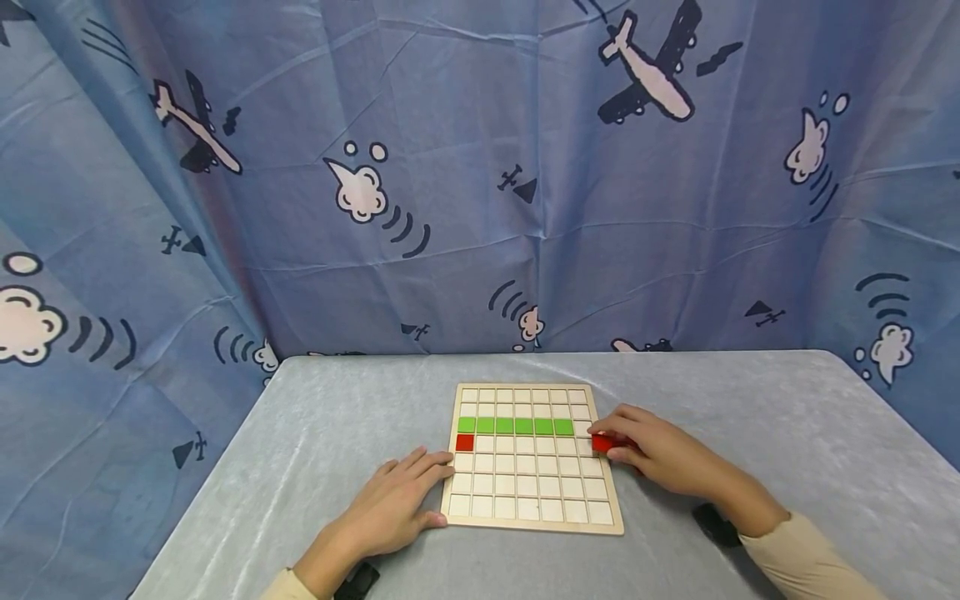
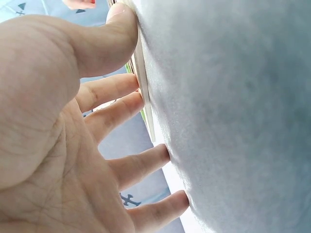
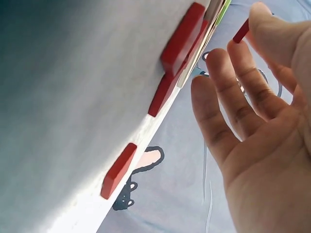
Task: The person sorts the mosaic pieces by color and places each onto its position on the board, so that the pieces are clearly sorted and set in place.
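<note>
Pinched lightly between thumb and fingertip, a small flat red tile (image 3: pixel 241 31) is what I read in the right hand (image 1: pixel 667 454) on the wrist feed; the other fingers stretch free of it, presumably because so thin a piece needs only two tips. From the head camera I see red at the right edge of the pale wooden gridded board (image 1: pixel 505 484), between finger and thumb, but I cannot tell there whether it is the held tile or others under the hand.

Over on the other side, the left hand (image 1: pixel 397 504) grasps nothing. Its fingers are spread, thumb at the near left corner and two fingertips against the side of the board, the remaining two reaching past onto the grey cloth-covered table (image 1: pixel 360 408). I take that stance as bracing, so the board does not slide when touched from the right.

Three loose red tiles (image 3: pixel 182 43) lie on the cloth near the right hand, two overlapping beside the board and one apart. I judge them put there for a short reach.

On the grid, six square green tiles (image 1: pixel 523 426) run side by side along the third row from the far edge, leaving its rightmost cell bare. One square red tile (image 1: pixel 465 442) sits in the leftmost cell of the next row nearer, apparently set to line up beneath the first green.
</note>
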A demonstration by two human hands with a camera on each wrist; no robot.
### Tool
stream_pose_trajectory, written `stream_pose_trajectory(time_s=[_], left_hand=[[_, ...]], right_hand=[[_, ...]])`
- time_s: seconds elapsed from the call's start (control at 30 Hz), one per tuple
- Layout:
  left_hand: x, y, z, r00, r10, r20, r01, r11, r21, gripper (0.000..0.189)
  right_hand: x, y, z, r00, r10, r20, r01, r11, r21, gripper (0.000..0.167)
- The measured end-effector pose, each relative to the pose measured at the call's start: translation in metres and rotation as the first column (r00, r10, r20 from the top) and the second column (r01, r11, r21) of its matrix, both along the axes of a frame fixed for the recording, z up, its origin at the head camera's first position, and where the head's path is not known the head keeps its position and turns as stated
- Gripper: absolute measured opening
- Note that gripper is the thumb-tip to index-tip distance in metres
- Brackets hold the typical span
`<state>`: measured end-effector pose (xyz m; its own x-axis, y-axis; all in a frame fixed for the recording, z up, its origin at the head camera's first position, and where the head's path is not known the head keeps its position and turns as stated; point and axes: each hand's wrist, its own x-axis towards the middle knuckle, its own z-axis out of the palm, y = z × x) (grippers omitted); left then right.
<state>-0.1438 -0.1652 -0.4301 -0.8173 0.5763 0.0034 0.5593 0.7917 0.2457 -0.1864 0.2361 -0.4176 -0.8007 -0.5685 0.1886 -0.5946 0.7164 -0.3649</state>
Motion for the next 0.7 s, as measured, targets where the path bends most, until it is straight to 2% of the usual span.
stream_pose_trajectory(time_s=[0.57, 0.7], left_hand=[[0.000, 0.000, 0.000, 1.000, 0.001, 0.006, -0.001, 1.000, 0.007, 0.059], [0.001, 0.000, 0.001, 1.000, 0.003, 0.008, -0.003, 1.000, 0.005, 0.059]], right_hand=[[-0.003, -0.014, -0.001, 0.998, 0.038, 0.041, -0.036, 0.999, -0.038, 0.031], [-0.005, -0.018, -0.001, 0.998, 0.052, 0.025, -0.051, 0.998, -0.033, 0.031]])
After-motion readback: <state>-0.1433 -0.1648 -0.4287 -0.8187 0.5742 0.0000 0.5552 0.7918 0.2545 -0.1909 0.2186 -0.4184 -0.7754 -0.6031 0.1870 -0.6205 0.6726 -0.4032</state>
